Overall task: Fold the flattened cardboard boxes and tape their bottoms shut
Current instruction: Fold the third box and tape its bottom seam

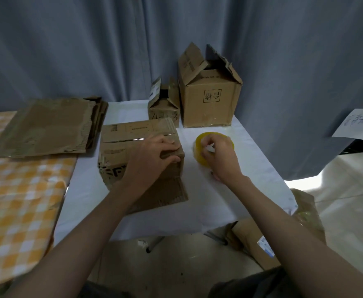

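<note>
Head view: a box (141, 151) is seen standing on the white worktop (230, 190), its bottom flaps turned up and folded shut, with one flap lying flat on the worktop toward the viewer. The left hand (154, 155) is pressed on the box's top right edge, fingers curled over the flaps. Just right of the box, a yellow tape roll (200, 155) is gripped by the right hand (219, 155), fingers curled round it. Two folded boxes (208, 100) are set at the worktop's far edge, flaps up. Flattened boxes (45, 127) are stacked on the checked cloth (14, 201) at left.
</note>
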`<action>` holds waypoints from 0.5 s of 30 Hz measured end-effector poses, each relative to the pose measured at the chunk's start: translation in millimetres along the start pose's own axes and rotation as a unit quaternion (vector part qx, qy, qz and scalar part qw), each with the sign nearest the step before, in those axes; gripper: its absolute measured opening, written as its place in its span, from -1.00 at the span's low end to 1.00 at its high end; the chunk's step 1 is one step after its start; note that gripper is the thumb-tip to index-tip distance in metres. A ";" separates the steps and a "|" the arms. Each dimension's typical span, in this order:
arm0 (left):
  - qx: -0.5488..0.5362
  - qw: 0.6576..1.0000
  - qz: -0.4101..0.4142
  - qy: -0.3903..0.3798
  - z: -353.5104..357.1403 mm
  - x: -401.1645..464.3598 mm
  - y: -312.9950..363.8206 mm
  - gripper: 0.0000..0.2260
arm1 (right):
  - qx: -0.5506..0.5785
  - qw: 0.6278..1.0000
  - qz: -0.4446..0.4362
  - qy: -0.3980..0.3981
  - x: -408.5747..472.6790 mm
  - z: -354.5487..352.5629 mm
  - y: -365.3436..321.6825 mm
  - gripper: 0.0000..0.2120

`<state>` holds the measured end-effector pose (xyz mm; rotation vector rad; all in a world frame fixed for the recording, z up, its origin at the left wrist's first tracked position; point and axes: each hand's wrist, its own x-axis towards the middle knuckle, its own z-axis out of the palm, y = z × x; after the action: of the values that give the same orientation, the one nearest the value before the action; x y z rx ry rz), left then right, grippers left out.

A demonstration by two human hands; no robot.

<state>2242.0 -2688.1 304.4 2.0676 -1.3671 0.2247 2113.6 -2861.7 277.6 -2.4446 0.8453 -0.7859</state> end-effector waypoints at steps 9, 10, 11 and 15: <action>0.016 1.000 0.004 0.010 5.3 -0.4 -2.5 -0.70 | 0.399 0.877 0.265 0.030 -37.0 -2.3 -68.2 -0.80; 0.016 1.000 0.004 0.009 5.6 -0.3 -2.8 -0.70 | 0.426 0.857 0.290 0.023 -34.9 -0.2 -70.5 -0.78; 0.014 1.000 0.004 0.008 6.0 -0.4 -3.0 -0.70 | 0.447 0.839 0.310 0.018 -32.5 1.2 -72.0 -0.77; 0.011 1.000 0.011 0.013 6.2 -1.1 -3.4 -0.70 | 0.504 0.787 0.356 -0.005 -25.9 3.7 -72.9 -0.73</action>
<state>2243.3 -2690.0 297.6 2.0622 -1.3771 0.2775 2129.3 -2791.4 306.0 -1.0575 0.9068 -0.6536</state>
